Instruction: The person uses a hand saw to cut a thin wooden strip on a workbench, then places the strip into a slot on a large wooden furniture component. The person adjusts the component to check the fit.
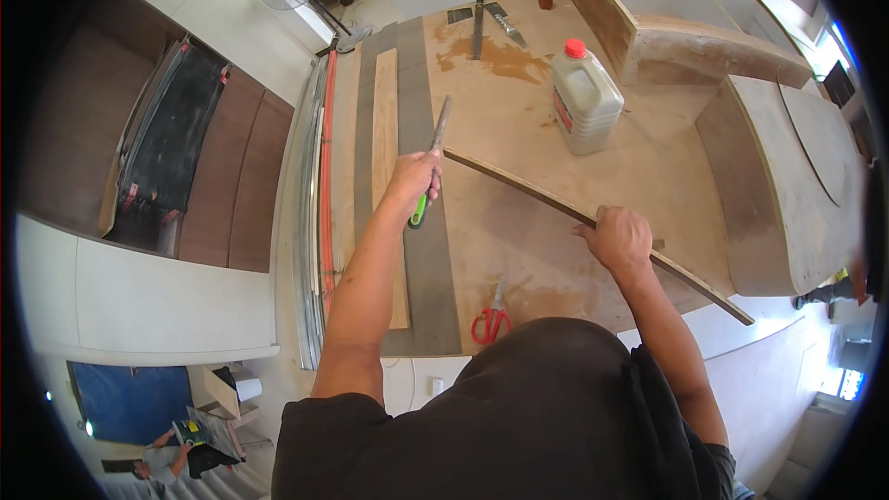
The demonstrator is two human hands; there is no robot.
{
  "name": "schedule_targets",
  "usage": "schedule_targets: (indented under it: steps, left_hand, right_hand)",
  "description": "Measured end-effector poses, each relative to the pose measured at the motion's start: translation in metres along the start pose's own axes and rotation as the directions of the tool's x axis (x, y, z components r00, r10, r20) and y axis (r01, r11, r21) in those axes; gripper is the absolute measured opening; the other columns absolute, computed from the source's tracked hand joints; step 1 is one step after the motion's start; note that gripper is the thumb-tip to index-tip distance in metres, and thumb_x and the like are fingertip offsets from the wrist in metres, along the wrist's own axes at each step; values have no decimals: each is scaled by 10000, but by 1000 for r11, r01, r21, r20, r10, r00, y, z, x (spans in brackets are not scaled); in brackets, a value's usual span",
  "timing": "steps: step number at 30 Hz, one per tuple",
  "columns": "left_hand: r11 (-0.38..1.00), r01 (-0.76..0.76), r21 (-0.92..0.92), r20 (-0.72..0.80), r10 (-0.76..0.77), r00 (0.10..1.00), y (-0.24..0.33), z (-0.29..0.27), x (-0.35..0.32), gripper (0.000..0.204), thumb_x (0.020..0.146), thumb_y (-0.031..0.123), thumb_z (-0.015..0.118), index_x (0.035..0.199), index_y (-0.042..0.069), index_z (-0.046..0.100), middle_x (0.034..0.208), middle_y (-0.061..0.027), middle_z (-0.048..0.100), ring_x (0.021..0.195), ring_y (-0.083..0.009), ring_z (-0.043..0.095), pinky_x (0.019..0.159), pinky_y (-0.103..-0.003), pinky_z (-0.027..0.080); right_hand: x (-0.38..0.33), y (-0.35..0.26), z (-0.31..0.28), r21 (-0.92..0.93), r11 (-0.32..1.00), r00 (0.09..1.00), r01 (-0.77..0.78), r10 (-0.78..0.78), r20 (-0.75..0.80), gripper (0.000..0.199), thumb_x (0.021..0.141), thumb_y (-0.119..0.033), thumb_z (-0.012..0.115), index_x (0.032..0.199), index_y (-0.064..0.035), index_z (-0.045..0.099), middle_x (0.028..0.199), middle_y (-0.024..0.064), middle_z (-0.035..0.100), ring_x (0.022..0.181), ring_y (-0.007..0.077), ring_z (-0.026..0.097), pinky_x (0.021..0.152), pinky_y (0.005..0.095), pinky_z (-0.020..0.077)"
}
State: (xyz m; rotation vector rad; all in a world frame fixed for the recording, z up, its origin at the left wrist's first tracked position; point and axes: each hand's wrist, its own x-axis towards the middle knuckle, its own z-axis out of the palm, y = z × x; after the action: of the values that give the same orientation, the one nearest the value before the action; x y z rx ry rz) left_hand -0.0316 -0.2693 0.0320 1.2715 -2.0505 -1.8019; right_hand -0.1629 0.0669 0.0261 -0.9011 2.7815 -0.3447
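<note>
Left hand (414,181) is gripping a green-handled file (431,159); right hand (618,237) is clamping the thin wooden strip (593,219) on the desk (556,176), edge-filing underway, steadiness needed.

Both arms reach forward from the bottom of the picture. The left hand (414,181) is out far, its arm almost straight, with the fingers curled shut in a fist. The right hand (619,236) is closer, fingers bent and pressing down, arm bent a little.
</note>
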Motion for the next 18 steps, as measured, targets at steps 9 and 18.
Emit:
schedule_targets:
  steps: [9, 18]
  left_hand:
    - [1000, 0, -7, 7, 0, 1000, -7, 8, 3, 367, 1034, 359, 578, 815, 66, 551, 588, -34, 533, 422, -141, 489, 411, -340, 373]
    - [996, -85, -23, -77, 83, 994, -26, 21, 6, 362, 1051, 307, 553, 797, 49, 547, 578, -39, 514, 445, -160, 499, 433, -344, 424]
  right_hand:
    - [0, -2, -3, -74, 997, 1000, 18, -18, 7, 490, 802, -524, 801, 830, -37, 756, 784, 198, 724, 783, 371, 728, 705, 458, 569]
    - [-4, -4, -2, -107, 992, 998, 66, -67, -3, 475, 812, -513, 796, 835, -40, 760, 801, 185, 730, 788, 368, 725, 707, 455, 564]
